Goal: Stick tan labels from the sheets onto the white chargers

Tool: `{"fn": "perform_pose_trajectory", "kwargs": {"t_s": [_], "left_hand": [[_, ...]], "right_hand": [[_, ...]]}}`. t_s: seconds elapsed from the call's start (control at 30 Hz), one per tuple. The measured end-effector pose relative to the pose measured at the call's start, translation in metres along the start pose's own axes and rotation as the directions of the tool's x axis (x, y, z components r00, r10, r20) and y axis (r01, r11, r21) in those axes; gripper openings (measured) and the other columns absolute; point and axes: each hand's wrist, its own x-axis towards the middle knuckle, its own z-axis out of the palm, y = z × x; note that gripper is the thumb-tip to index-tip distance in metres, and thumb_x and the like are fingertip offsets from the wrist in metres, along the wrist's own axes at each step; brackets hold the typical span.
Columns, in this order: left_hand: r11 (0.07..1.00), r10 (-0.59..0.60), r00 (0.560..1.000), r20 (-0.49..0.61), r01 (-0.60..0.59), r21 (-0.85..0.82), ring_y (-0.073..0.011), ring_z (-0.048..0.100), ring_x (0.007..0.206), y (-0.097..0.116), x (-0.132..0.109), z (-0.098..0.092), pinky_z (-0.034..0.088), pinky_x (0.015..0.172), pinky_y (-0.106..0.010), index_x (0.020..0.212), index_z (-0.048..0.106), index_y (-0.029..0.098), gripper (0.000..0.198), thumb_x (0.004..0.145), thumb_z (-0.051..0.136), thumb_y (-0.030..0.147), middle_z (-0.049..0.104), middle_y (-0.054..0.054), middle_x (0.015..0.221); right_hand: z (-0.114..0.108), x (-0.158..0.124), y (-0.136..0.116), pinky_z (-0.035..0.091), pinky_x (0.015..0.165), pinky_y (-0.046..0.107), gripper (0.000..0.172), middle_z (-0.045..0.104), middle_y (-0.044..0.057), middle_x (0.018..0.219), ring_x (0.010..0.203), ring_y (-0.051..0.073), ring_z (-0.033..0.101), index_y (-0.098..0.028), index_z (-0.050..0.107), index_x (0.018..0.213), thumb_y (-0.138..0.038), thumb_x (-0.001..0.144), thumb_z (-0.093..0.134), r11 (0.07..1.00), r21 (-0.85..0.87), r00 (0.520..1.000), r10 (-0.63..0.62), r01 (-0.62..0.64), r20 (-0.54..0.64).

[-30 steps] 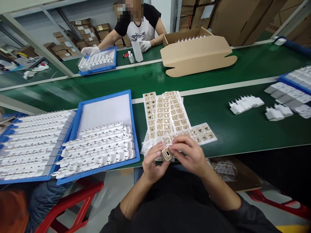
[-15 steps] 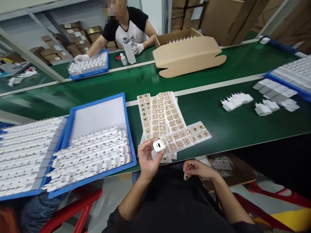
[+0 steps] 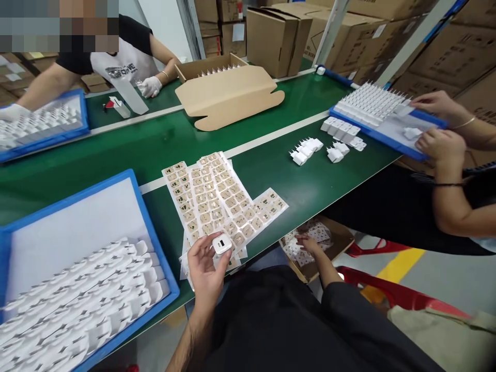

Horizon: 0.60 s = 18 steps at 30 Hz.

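Observation:
My left hand (image 3: 207, 263) is closed around a white charger (image 3: 222, 243), holding it by its edges. The charger's face, with a dark port, points up at me. Under that hand, overlapping sheets of tan sticker-like pieces (image 3: 205, 199) lie on the green table (image 3: 310, 186). My right hand (image 3: 309, 244) is below the table edge, over an open cardboard box (image 3: 334, 253) of patterned scraps (image 3: 301, 253). Its fingers look stretched out, and I see nothing in them.
At left, a blue tray (image 3: 136, 199) carries rows of white chargers. More chargers (image 3: 306, 150) stand at right, near another blue tray (image 3: 442, 121) and a co-worker's hands (image 3: 445, 134). Opposite, a gloved person works beside an open carton (image 3: 232, 95). A red stool (image 3: 403, 292) stands lower right.
My view has turned right, bringing a co-worker's hands into sight. My right hand has moved out over the scrap box, and the small tan piece at its fingers no longer shows.

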Motion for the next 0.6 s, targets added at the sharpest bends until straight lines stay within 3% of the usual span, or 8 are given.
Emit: {"fn": "perform_pose_trajectory", "kwargs": {"t_s": [0.1,0.17,0.2,0.27,0.33,0.4,0.47,0.6], "left_hand": [[1.000,-0.022,0.999,0.043,0.022,0.000,-0.0213,0.068,0.112,0.000,0.002,0.003,0.058,0.092,-0.035,0.124,0.049,0.023,0.054,0.079,0.078,0.016,0.069,-0.011,0.116],[1.000,-0.030,0.996,0.081,0.030,0.005,-0.0228,0.068,0.114,0.000,0.003,0.004,0.058,0.094,-0.038,0.124,0.049,0.023,0.053,0.080,0.077,0.018,0.069,-0.012,0.118],[0.999,-0.034,0.994,0.101,0.033,0.009,-0.0234,0.068,0.114,0.000,0.003,0.005,0.058,0.094,-0.039,0.125,0.049,0.023,0.052,0.081,0.076,0.018,0.069,-0.013,0.119],[0.999,-0.042,0.990,0.135,0.040,0.020,-0.0237,0.068,0.114,0.001,0.002,0.006,0.058,0.094,-0.039,0.126,0.048,0.023,0.052,0.082,0.075,0.019,0.069,-0.013,0.120],[0.998,-0.039,0.985,0.166,0.031,0.046,-0.0239,0.068,0.114,0.001,0.002,0.006,0.057,0.096,-0.041,0.129,0.047,0.024,0.055,0.082,0.074,0.018,0.070,-0.013,0.121],[0.995,0.007,0.980,0.201,-0.026,0.094,-0.0248,0.067,0.116,0.000,0.002,0.006,0.055,0.101,-0.044,0.133,0.046,0.024,0.058,0.082,0.073,0.016,0.070,-0.014,0.122],[0.972,0.119,0.958,0.261,-0.167,0.168,-0.0258,0.065,0.120,-0.002,0.005,0.005,0.052,0.105,-0.047,0.138,0.045,0.024,0.063,0.082,0.072,0.014,0.071,-0.013,0.122],[0.794,0.386,0.819,0.425,-0.530,0.299,-0.0239,0.060,0.127,-0.001,0.014,0.005,0.055,0.103,-0.043,0.146,0.041,0.028,0.070,0.084,0.065,0.007,0.070,-0.008,0.124]], "right_hand": [[0.005,-0.019,-0.026,0.057,0.081,0.036,0.011,0.072,0.004,0.085,0.081,0.020,0.069,-0.012,0.072,0.086,-0.023,0.085,0.076,0.993,-0.098,0.947,-0.030,0.065,0.319],[0.005,-0.043,-0.054,0.055,0.081,0.034,0.006,0.074,0.005,0.079,0.081,0.023,0.070,-0.015,0.076,0.077,-0.019,0.077,0.080,0.974,-0.103,0.846,-0.119,0.201,0.519],[0.006,-0.058,-0.071,0.054,0.082,0.033,0.006,0.075,0.005,0.084,0.085,0.023,0.070,-0.017,0.078,0.083,-0.021,0.078,0.080,0.952,-0.077,0.773,-0.193,0.298,0.605],[0.008,-0.087,-0.107,0.053,0.085,0.034,0.018,0.074,0.006,0.100,0.092,0.022,0.069,-0.021,0.076,0.105,-0.025,0.088,0.070,0.769,0.073,0.509,-0.488,0.635,0.709],[0.017,-0.109,-0.139,0.054,0.085,0.034,0.030,0.071,0.008,0.111,0.095,0.021,0.067,-0.023,0.070,0.119,-0.026,0.090,0.068,0.552,0.211,0.349,-0.734,0.807,0.583],[0.031,-0.120,-0.162,0.055,0.087,0.036,0.048,0.064,0.011,0.125,0.105,0.023,0.064,-0.024,0.060,0.132,-0.028,0.086,0.073,0.414,0.227,0.294,-0.857,0.881,0.424],[0.049,-0.122,-0.175,0.055,0.092,0.038,0.067,0.057,0.013,0.137,0.117,0.025,0.059,-0.026,0.050,0.143,-0.031,0.082,0.078,0.354,0.201,0.264,-0.891,0.913,0.369],[0.075,-0.117,-0.176,0.052,0.098,0.040,0.077,0.058,0.013,0.139,0.122,0.027,0.059,-0.026,0.043,0.148,-0.029,0.080,0.079,0.339,0.178,0.262,-0.898,0.924,0.353]]}}
